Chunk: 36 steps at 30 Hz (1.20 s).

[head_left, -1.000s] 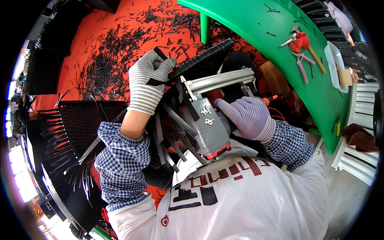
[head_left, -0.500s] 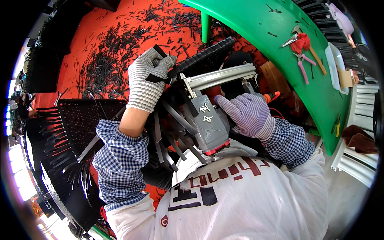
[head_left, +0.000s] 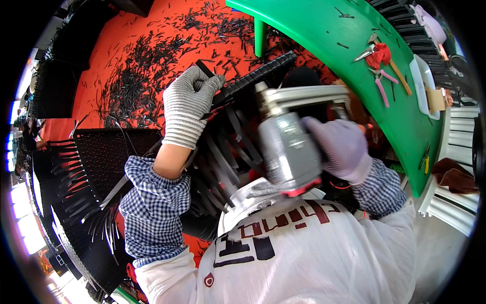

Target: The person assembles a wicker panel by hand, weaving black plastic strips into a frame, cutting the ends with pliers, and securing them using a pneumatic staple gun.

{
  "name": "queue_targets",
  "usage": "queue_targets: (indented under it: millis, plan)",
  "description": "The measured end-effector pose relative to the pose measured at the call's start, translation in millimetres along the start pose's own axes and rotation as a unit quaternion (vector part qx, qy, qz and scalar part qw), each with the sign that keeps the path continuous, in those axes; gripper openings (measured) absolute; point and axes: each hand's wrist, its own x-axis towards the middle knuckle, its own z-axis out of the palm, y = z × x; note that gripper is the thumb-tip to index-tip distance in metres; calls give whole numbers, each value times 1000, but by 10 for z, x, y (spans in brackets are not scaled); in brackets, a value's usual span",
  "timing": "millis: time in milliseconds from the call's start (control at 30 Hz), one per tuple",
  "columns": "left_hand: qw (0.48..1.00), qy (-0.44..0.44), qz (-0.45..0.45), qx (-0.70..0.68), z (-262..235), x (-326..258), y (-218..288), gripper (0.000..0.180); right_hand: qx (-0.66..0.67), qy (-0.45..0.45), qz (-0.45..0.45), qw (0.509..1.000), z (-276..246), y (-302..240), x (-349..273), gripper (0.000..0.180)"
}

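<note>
Now right hand (head_left: 340,147) grips silver tool (head_left: 288,147) — swung upright; left hand (head_left: 188,101) clenches black strip (head_left: 253,78).

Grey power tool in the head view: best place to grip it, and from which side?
Grip the grey power tool around its barrel-shaped body, from its right side, probably as the right hand does now. The metal bar at its top juts out sideways, and the left hand with the black strip panel crowds its left.

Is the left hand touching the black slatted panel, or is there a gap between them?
Touching. The head view shows the gloved left hand closed around the top edge of the black slatted panel, with no gap.
</note>
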Motion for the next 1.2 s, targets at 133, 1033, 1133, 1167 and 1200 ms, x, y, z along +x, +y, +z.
queue_targets:
  millis: [133,1033,1133,1167,1200]
  plan:
    - [1000,20,14,-17,-41,-143,-18,28,-9,125,199,972,-247,391,-415,63]
    - [993,68,-3,-98,-661,-729,-242,21,-277,-70,593,753,-854,2327,-1496,60]
    - [999,32,-23,-31,-699,-629,-198,15,-134,74,428,891,-667,1800,-751,33]
    - [999,5,-49,10,-710,-618,-140,18,-81,120,343,928,-506,1632,-503,26]
    - [999,4,-47,8,-714,-590,-39,18,-41,145,307,940,-402,1446,-258,23]
